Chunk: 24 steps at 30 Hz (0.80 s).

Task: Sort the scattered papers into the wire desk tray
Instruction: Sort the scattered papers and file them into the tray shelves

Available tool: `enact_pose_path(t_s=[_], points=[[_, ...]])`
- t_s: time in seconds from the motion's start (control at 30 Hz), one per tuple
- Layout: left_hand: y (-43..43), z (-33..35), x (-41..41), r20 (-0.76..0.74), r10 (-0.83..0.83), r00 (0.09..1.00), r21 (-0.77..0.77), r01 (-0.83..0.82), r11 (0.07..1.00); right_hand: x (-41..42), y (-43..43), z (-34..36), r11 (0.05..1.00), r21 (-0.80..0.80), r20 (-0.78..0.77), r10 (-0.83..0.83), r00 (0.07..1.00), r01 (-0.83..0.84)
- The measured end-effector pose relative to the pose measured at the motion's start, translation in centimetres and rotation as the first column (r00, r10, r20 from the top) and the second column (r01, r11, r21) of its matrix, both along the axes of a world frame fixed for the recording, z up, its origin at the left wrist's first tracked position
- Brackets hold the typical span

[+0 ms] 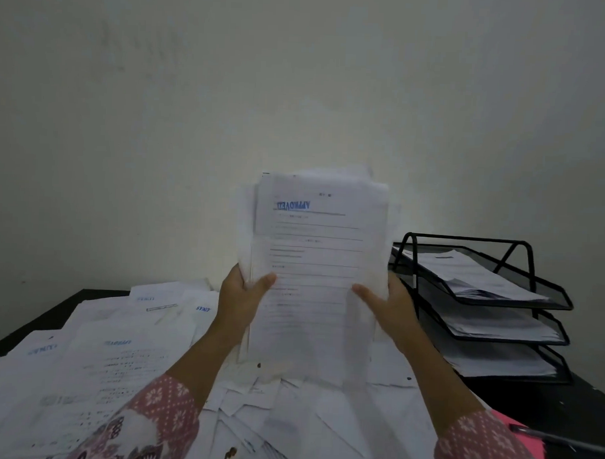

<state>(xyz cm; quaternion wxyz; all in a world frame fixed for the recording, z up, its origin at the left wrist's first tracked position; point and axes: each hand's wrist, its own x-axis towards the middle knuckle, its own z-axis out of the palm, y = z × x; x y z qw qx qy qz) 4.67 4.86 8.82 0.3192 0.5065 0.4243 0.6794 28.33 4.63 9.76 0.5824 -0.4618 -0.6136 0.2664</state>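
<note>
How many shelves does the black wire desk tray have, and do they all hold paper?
3, stacked at the table's right: top shelf, middle shelf, bottom shelf. Each holds white sheets. Their left ends are hidden behind the held paper stack.

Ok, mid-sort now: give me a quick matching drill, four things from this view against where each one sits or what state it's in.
Things:
1. held stack of papers
2. wire desk tray
3. scattered papers
4. pink folder

Places or states:
A. lying loose across the dark desk, left of the arms
B. standing at the right, three tiers, each holding sheets
C. upright between the left hand and the right hand, stamp upside down
D. at the lower right edge, under a pen

Pairs: 1-C, 2-B, 3-A, 4-D
</note>
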Motion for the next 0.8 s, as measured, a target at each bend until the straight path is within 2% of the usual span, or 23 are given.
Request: enact_pose_path(t_s=[0.17, 0.33, 0.53, 0.7, 0.8], points=[[-0.6, 0.4, 1.4, -0.017, 0.013, 1.0, 0.026, -0.012, 1.0, -1.0, -0.1, 0.6, 0.99, 0.079, -0.029, -0.112, 0.993, 0.114], [-1.0, 0.5, 2.1, -0.076, -0.006, 0.997, 0.057, 0.011, 0.998, -1.7, 0.0, 0.3, 0.991, 0.089, -0.136, -0.089, 0.987, 0.102], [-1.2, 1.5, 2.6, -0.104, 0.063, 0.993, 0.086, -0.054, 0.995, -1.1, 0.0, 0.9, 0.985, 0.126, -0.116, -0.105, 0.988, 0.119], [-1.1, 1.6, 3.0, -0.197, 0.094, 0.976, 0.074, -0.08, 0.994, -0.6, 0.4, 1.4, 0.98, 0.158, -0.025, -0.122, 0.992, 0.124], [-1.3, 1.7, 3.2, -0.12, 0.089, 0.989, 0.064, -0.082, 0.995, -0.4, 0.2, 1.8, 0.986, 0.143, -0.086, -0.073, 0.994, 0.085]])
